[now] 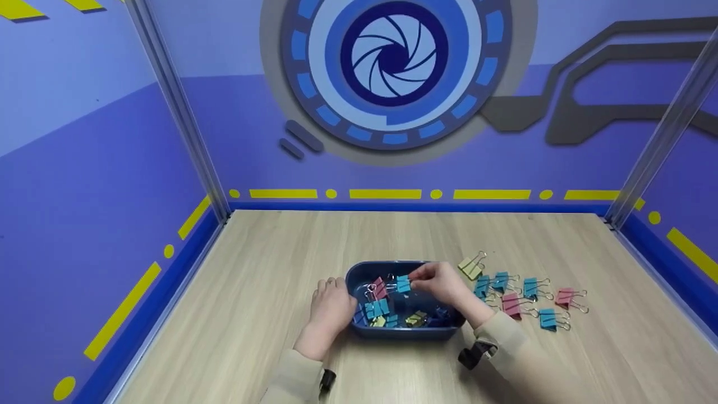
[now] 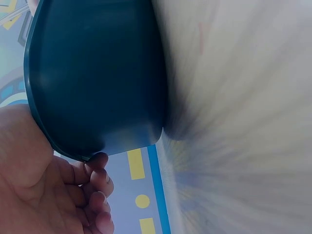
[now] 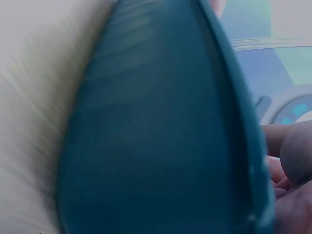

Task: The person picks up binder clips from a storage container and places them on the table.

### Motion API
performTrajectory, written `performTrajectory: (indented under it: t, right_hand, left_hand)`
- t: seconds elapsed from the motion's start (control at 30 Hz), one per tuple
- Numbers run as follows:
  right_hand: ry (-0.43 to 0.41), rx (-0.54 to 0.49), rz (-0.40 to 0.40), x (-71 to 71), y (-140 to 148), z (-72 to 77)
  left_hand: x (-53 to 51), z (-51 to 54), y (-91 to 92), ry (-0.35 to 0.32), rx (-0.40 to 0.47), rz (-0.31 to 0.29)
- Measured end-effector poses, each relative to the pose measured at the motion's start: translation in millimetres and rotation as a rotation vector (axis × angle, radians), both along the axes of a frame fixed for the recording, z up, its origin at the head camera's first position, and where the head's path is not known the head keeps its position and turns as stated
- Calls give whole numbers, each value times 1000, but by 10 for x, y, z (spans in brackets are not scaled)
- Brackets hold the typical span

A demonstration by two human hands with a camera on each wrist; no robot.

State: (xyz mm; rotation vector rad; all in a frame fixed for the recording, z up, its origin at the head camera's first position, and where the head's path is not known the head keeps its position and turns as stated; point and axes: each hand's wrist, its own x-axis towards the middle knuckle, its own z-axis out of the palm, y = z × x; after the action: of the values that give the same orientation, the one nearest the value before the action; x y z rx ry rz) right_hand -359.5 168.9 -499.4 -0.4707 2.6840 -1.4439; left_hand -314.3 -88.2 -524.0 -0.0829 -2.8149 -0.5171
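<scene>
A dark blue plastic box (image 1: 401, 334) holds several binder clips in blue, pink and yellow. My right hand (image 1: 443, 285) reaches over its right side and pinches a light blue binder clip (image 1: 403, 284) by its wire handle, above the inside of the box. At the left end, my left hand (image 1: 332, 306) grips the rim, its curled fingers (image 2: 101, 183) against the edge in the left wrist view. Below the held clip lie a pink clip (image 1: 380, 287) and another light blue clip (image 1: 377, 308). In the right wrist view the box wall hides the clip.
Right of the box, several loose binder clips lie on the wooden table (image 1: 269, 252), among them a yellow clip (image 1: 471, 266), a pink clip (image 1: 567, 297) and a blue clip (image 1: 551, 319). Printed panels (image 1: 235, 140) stand at the back and sides.
</scene>
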Motion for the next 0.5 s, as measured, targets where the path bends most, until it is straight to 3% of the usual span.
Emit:
performTrajectory:
  t: [0.2, 0.5]
  right_hand:
    - [14, -7, -26, 137, 103, 111]
    - [9, -21, -44, 454, 384, 311]
  left_hand:
    - [15, -7, -5, 12, -11, -10]
    - [13, 8, 1, 12, -22, -11]
